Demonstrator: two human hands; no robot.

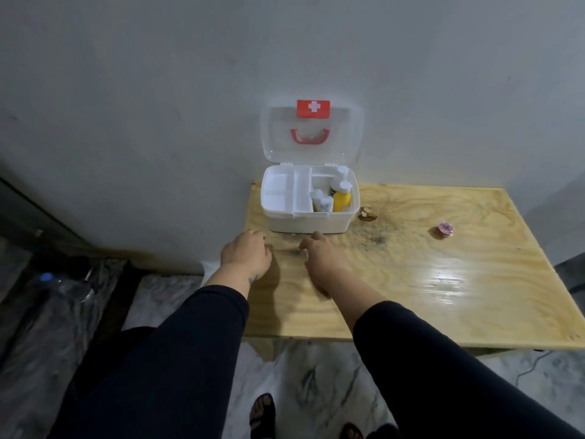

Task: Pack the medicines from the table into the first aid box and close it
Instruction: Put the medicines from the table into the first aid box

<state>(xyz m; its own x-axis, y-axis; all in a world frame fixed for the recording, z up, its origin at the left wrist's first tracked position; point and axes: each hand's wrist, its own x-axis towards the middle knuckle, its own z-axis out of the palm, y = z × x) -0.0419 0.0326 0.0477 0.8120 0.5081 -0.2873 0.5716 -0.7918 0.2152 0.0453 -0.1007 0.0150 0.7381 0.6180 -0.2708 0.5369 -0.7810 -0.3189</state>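
A white first aid box (308, 221) stands open at the table's back left corner, its clear lid (311, 134) with a red handle and red cross label leaning upright against the wall. Inside its right compartment stand a yellow bottle (342, 199), a small white tube (323, 204) and another white-capped bottle (342, 171); the left tray compartments look bare. A small pink round container (445, 229) lies on the table to the right. My left hand (245, 253) and my right hand (319, 253) hover just in front of the box, fingers curled down, holding nothing that I can see.
The wooden table (411, 280) stands against a grey wall. A small brown item (367, 214) lies right of the box. Left of the table, clear plastic sheeting and a bottle lie on the marble floor. My sandalled feet show below the table's front edge.
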